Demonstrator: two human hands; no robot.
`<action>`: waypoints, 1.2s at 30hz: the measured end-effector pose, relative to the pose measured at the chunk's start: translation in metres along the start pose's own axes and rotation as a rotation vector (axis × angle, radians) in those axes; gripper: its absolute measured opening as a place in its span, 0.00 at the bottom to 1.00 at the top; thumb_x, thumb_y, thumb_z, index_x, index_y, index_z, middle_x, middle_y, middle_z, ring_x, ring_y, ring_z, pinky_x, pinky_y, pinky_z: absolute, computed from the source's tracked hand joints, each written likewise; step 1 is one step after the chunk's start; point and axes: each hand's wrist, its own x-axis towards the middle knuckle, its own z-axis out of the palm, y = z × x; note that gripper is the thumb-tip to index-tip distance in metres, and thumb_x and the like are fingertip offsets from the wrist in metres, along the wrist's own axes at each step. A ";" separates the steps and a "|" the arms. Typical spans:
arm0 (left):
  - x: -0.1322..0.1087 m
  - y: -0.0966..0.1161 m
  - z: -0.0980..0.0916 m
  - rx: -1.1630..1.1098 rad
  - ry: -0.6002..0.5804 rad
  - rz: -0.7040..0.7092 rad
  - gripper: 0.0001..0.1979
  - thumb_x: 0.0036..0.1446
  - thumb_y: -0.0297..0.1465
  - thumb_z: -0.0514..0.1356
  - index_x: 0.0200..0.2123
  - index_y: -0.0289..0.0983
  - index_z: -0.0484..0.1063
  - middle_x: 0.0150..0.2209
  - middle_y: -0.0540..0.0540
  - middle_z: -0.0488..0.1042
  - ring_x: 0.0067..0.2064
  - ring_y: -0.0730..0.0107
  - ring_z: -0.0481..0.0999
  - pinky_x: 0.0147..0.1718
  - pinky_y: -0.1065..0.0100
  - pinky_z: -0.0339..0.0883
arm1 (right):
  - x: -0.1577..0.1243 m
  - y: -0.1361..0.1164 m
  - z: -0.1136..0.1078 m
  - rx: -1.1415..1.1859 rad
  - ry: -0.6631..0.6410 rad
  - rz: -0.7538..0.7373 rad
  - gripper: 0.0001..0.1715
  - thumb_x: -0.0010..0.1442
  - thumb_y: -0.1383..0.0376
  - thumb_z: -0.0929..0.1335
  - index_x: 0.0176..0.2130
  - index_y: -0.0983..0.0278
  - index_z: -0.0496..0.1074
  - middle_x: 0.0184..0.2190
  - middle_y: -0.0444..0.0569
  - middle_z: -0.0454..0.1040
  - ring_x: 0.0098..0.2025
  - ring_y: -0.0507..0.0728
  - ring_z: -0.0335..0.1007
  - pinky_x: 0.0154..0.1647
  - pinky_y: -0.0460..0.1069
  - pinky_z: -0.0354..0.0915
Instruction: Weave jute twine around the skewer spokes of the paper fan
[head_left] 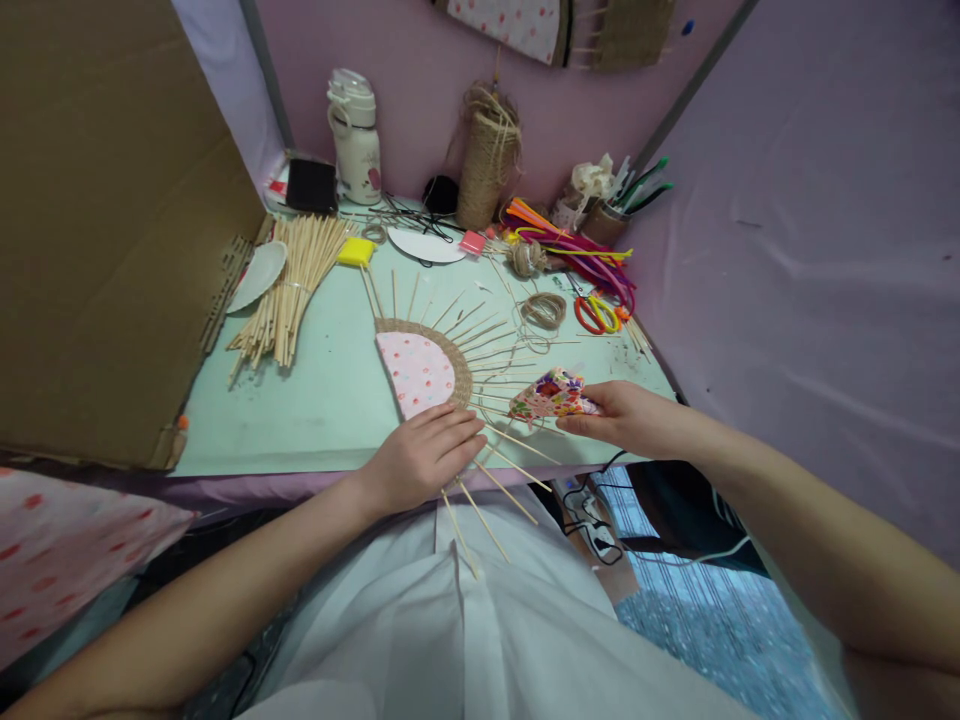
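Note:
A half-round craft piece [416,372] lies near the table's front edge. Its middle is pale pink with red dots, a band of twine [459,362] runs round its curve, and thin sticks fan outward. My left hand [429,455] rests flat on its near end, fingers stretched over the rim and stick bases. My right hand [622,415] grips a colourful floral-patterned piece [551,395] by its right end, just above the right-hand sticks. Whether that piece is folded cloth or a covered tool, I cannot tell. Loose twine trails among the sticks.
Behind are a bundle of sticks [289,290], a white bottle [356,140], a twine spool [487,155], scissors [596,313], pipe cleaners [574,245] and a twine coil [544,311]. Cardboard [112,220] stands left. Below the table lies a power strip [600,535] with cords.

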 end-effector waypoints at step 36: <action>0.000 0.001 0.000 -0.007 -0.009 -0.002 0.11 0.64 0.24 0.53 0.47 0.31 0.72 0.47 0.38 0.79 0.53 0.61 0.76 0.53 0.55 0.71 | 0.000 0.001 0.003 -0.045 0.006 0.006 0.23 0.56 0.46 0.63 0.27 0.62 0.65 0.20 0.42 0.59 0.24 0.51 0.52 0.25 0.47 0.52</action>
